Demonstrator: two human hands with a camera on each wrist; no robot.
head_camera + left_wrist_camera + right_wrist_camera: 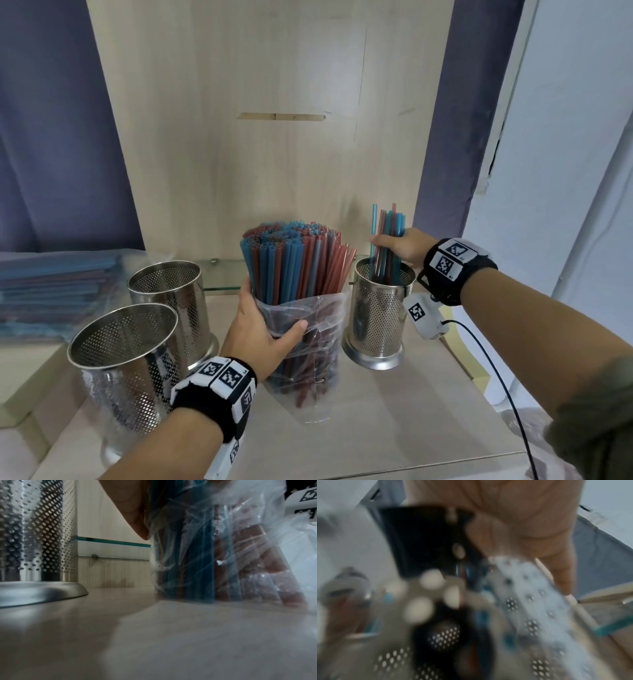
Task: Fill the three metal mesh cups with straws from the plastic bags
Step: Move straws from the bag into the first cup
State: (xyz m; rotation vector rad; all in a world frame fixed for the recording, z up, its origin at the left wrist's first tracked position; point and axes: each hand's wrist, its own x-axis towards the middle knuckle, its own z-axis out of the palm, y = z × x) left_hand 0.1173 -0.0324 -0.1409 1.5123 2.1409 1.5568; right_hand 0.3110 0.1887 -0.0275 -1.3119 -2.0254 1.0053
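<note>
A clear plastic bag [308,322] stands upright on the table, packed with blue and red straws [291,260]. My left hand [263,325] grips it round the middle; the left wrist view shows the bag [223,555] and a fingertip [137,524] pressed against it. My right hand [399,248] holds a small bunch of straws [387,240] whose lower ends sit inside the right mesh cup [376,311]. Two more mesh cups stand at the left, one behind [171,298] and one in front [126,370], and nothing shows inside either. The right wrist view is blurred, showing perforated metal [443,637].
Several flat bags of straws [54,287] lie stacked at the far left. A wooden back panel [274,137] rises behind the table, with a low glass strip [222,287] at its foot. A black cable [496,377] trails from my right wrist across the table's right side.
</note>
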